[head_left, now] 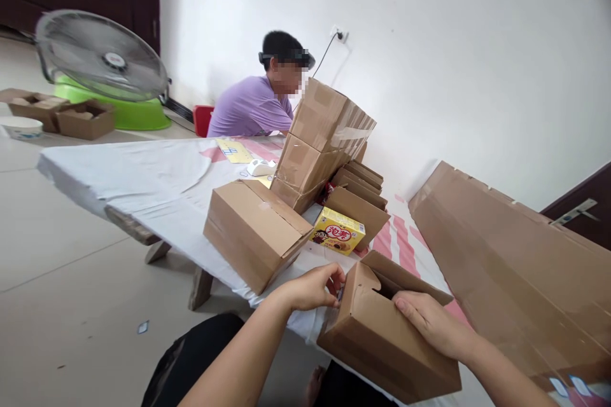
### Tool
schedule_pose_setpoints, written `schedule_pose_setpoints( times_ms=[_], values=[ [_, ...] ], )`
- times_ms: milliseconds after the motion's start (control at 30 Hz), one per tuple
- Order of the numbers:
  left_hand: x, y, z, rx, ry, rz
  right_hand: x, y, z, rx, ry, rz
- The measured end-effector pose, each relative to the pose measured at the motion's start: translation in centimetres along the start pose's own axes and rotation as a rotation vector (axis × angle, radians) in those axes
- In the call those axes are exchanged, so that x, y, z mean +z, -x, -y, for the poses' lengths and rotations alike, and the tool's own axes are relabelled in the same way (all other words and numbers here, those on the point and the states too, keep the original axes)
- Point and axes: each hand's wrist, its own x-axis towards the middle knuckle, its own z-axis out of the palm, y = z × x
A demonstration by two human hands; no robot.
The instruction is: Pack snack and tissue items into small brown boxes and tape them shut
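An open cardboard box (382,343) tilts at the table's near edge, its flaps up. My left hand (312,287) pinches the box's left flap with curled fingers. Over the box's right rim lies my right hand (429,324), fingers wrapped on the cardboard. Just beyond the box lies a yellow snack packet (338,231).
A closed cardboard box (252,229) sits left of the packet, with stacked boxes (324,140) and flattened cartons (363,181) behind. A long carton stack (515,267) fills the right. Another person in a purple shirt (252,108) sits at the far end. A fan (102,54) stands at left.
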Motion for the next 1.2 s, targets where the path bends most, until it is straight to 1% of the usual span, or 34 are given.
schedule_pose_setpoints(
  times_ms=[100,267,600,733,900,967,1067,1200],
  values=[
    [0.3,-0.4,0.2,-0.020,0.027,-0.009,0.6,-0.1,-0.3,0.017,0.005,-0.006],
    [0.4,-0.7,0.6,-0.041,0.053,-0.016,0.9,-0.1,-0.4,0.002,0.000,-0.019],
    [0.4,-0.8,0.6,-0.076,0.004,-0.022,1.3,-0.2,-0.8,-0.006,-0.002,-0.045],
    [-0.1,-0.6,0.5,-0.050,0.000,-0.050,1.4,-0.1,-0.9,-0.006,-0.015,-0.051],
    [-1.1,-0.1,0.2,0.000,0.068,-0.126,1.4,-0.1,-1.0,0.001,-0.008,-0.048],
    [-1.1,-0.1,0.1,0.005,0.137,-0.108,1.5,-0.1,-1.1,0.005,-0.005,-0.045],
    [-0.6,-0.2,0.3,-0.003,0.247,-0.032,1.5,-0.1,-1.2,0.011,0.004,-0.046],
    [-0.3,-0.4,0.9,-0.024,0.325,0.018,1.6,-0.2,-1.3,0.004,0.006,-0.052]
  ],
)
